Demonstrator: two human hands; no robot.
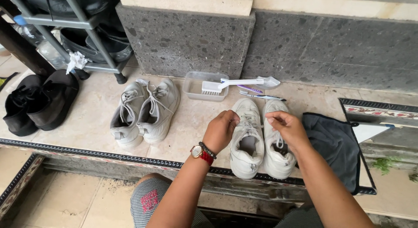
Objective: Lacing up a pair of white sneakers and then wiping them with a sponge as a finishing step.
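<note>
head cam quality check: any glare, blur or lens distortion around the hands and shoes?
Head view: soft even daylight, no glare; left hand, right hand and white sneakers sharp; wide-lens bowing at the step's edges; shoe rack corner dim.

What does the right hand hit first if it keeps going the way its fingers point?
The right hand points left across the near pair of white sneakers, at lace level. It would probably meet their laces first, then the left hand just beyond. Depth is unclear from this single view.

white sneakers [247, 138]: 4, two pairs
black shoes [41, 101]: 2
scrub brush [233, 84]: 1
toothbrushes [261, 96]: 2
clear tub [196, 86]: 1
dark cloth [335, 145]: 1
hands [220, 131]: 2
</note>
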